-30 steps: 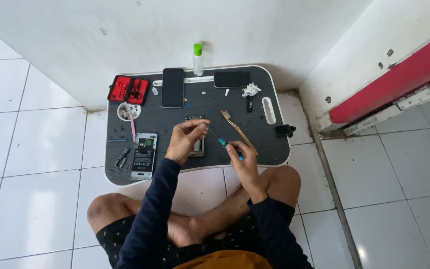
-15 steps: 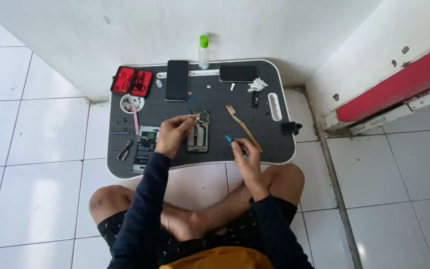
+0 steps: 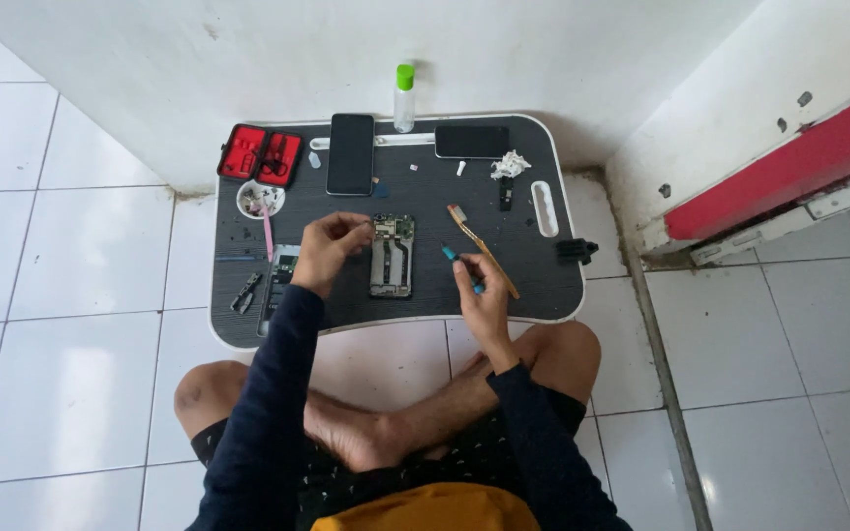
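Since a second ago, the left hand has been shifted to the top-left corner of the opened phone, fingers pinched, perhaps on a small part. A teal tool is held right of the phone by the right hand. Disassembly seems underway; a steady, fine placement is called for next.

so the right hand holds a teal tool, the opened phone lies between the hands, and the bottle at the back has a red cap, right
Not quite: the bottle has a green cap, as the head view shows. The rest holds: the right hand holds a teal tool, and the opened phone lies between the hands.
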